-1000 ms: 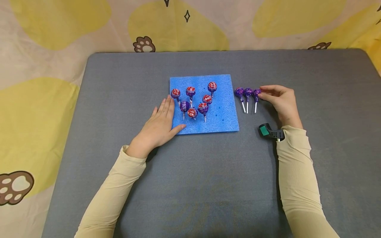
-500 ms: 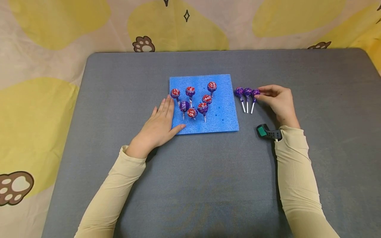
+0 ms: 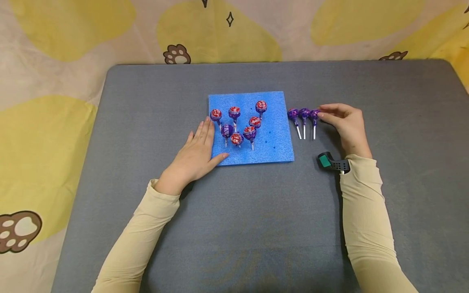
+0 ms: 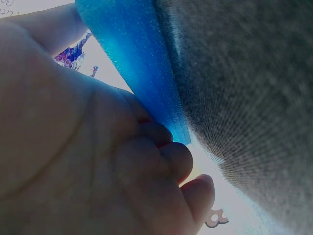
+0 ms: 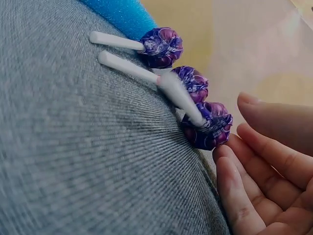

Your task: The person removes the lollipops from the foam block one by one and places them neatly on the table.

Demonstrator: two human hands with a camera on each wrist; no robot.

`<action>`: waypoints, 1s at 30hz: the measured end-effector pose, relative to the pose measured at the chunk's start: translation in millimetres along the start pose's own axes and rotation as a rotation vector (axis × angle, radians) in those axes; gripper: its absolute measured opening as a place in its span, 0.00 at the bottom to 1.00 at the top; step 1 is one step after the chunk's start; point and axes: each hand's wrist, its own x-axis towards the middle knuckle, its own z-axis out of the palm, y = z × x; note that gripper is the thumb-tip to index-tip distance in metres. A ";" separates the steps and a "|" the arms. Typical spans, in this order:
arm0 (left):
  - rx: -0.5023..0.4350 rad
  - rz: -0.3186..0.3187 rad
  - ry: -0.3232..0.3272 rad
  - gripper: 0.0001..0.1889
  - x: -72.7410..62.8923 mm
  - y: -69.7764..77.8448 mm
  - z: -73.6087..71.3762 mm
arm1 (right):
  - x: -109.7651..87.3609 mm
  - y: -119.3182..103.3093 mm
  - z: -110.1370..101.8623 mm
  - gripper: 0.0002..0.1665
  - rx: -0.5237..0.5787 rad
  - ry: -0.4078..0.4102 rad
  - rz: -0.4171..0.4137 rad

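Right hand (image 3: 346, 128) is in at the rightmost purple lollipop (image 3: 314, 114), fingertips touching its head, the digits parted around it. Two more lollipops (image 3: 304, 114) lie alongside, sticks toward the person, the outer one just beside the right edge of the blue foam board (image 3: 280, 142). Left hand (image 3: 194, 154) lies straight-fingered along the board's left edge, thumb spread apart! Seven upright lollipops (image 3: 235, 112) crowd the left and middle; the grey table (image 3: 249, 228) stretches wide rightward and nearer.

Glossy lollipop wrappers (image 5: 215, 131), grainy foam board (image 3: 278, 122)
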 end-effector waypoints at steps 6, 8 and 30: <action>-0.004 -0.001 0.002 0.47 -0.1 0.0 0.2 | -0.7 -2.3 2.4 0.11 0.192 0.025 -0.027; -0.006 0.001 0.001 0.47 -0.2 -0.2 0.6 | -1.9 -6.1 4.4 0.11 0.233 0.028 -0.027; -0.002 0.003 -0.003 0.47 -1.0 -0.6 -1.2 | -13.8 -33.0 76.3 0.10 0.344 -0.232 -0.008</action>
